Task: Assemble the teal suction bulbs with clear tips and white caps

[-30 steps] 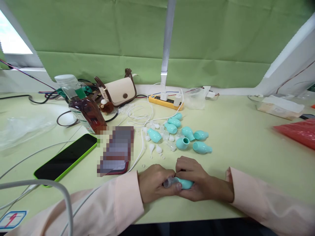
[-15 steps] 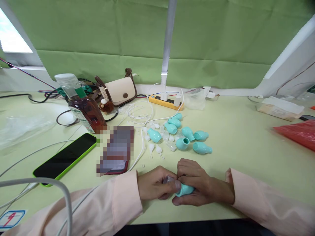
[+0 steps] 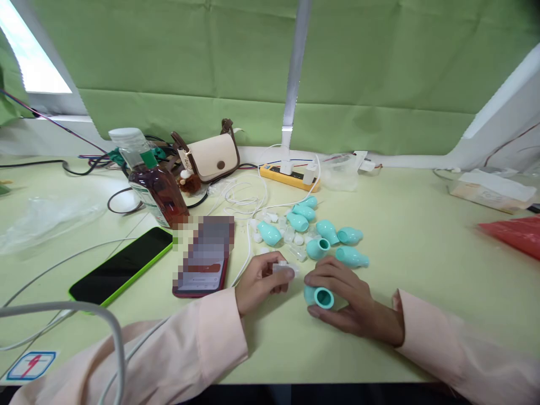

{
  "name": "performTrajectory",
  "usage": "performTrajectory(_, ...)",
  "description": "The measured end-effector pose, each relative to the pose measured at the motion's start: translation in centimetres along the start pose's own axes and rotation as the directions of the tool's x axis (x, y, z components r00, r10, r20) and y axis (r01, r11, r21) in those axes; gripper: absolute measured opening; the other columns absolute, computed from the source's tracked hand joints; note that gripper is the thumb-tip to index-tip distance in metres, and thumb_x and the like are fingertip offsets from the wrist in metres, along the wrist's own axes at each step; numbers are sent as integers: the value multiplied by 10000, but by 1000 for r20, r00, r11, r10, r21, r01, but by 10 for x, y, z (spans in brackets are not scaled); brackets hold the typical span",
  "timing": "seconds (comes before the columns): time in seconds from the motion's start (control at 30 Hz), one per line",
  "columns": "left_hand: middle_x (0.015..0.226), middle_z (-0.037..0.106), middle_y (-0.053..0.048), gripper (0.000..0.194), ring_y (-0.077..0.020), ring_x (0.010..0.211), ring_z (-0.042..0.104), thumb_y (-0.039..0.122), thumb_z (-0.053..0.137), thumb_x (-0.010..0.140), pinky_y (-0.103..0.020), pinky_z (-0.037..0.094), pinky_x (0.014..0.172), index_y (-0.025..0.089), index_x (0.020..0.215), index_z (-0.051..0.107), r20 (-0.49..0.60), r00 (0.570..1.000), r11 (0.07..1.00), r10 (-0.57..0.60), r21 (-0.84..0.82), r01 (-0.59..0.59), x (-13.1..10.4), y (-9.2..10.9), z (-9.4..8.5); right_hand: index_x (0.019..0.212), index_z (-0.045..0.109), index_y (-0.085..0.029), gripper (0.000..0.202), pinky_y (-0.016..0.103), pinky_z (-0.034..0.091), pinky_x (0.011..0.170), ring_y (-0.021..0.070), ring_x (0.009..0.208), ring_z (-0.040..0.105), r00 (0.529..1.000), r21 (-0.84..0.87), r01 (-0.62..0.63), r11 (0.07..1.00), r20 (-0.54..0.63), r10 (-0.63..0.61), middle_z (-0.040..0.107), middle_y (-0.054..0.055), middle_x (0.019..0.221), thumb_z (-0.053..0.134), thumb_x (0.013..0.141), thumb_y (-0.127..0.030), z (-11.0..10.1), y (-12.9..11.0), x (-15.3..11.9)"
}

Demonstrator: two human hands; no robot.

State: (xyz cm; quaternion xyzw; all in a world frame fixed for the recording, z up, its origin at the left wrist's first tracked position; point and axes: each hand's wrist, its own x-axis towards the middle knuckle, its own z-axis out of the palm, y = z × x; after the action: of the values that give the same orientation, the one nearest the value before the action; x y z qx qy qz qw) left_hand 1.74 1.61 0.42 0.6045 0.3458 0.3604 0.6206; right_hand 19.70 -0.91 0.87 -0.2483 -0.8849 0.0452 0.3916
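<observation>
At lower centre, my left fingers (image 3: 276, 279) pinched a clear piece (image 3: 282, 265). My right fingers (image 3: 337, 279) grasped a hollow teal bulb (image 3: 311, 295).

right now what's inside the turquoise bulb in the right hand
Through the round opening of the turquoise bulb, only a dark turquoise inner wall shows. The deeper inside can't be seen, and the right hand covers part of its outside.

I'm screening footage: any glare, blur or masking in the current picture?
Head view: upper-left window overexposed; glossy highlights on the teal pieces; clear part in the left hand slightly soft; pixelation over much of the red-cased phone.
</observation>
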Motion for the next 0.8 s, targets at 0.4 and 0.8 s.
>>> performTrajectory(0.4, 903, 520, -47, 200, -202, 839, 479, 232, 488, 736, -304, 439, 639, 227, 925, 553, 12, 937, 311, 348, 942, -128, -7, -4, 3, 949, 492, -149, 277, 362, 442, 700, 184, 815, 509, 987, -127, 75, 989, 151, -55, 572, 75, 868, 580, 710, -261, 3, 12, -2)
performTrajectory(0.8, 925, 555, -46, 291, -211, 835, 518, 139, 375, 810, -303, 455, 572, 206, 1082, 454, 40, 963, 53, 266, 997, -56, -1, -4, 0, 954, 509, -171, 248, 394, 414, 799, 163, 874, 551, 991, -366, 110, 924, -30, -130, 595, 89, 1000, 576, 717, -141, 9, 24, -5)
